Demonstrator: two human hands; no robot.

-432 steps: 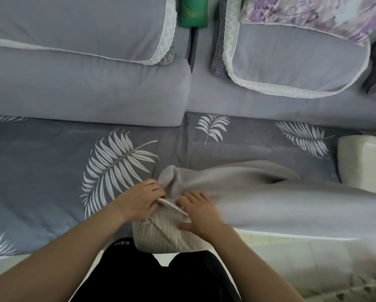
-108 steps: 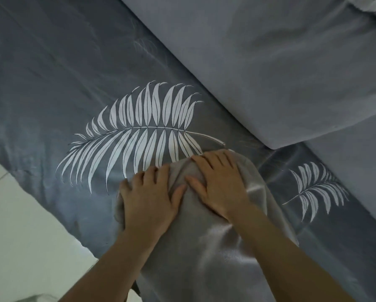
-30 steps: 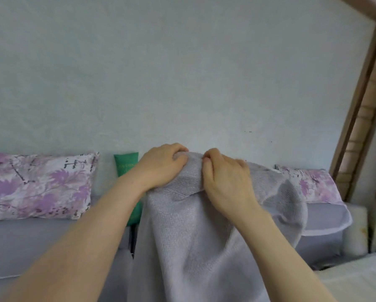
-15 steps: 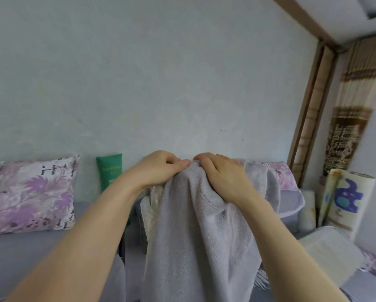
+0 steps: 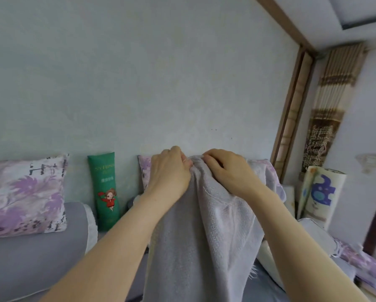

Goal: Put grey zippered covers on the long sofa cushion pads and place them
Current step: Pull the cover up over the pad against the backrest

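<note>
Fingers (image 5: pixel 182 159) of the left hand (image 5: pixel 169 174) and right hand (image 5: pixel 227 170) pinched the top edge of the grey knitted fabric cover (image 5: pixel 195 240). It hung down between the forearms.

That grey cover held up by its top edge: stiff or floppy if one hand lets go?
Probably floppy: the grey cover hangs in soft folds below the left hand and right hand. Likely light: both hands merely pinch its top. One side would probably droop.

Bare wall (image 5: pixel 139 73) above, green pouch (image 5: pixel 105 190) left (upright), rolled mat (image 5: pixel 320 192) right
</note>
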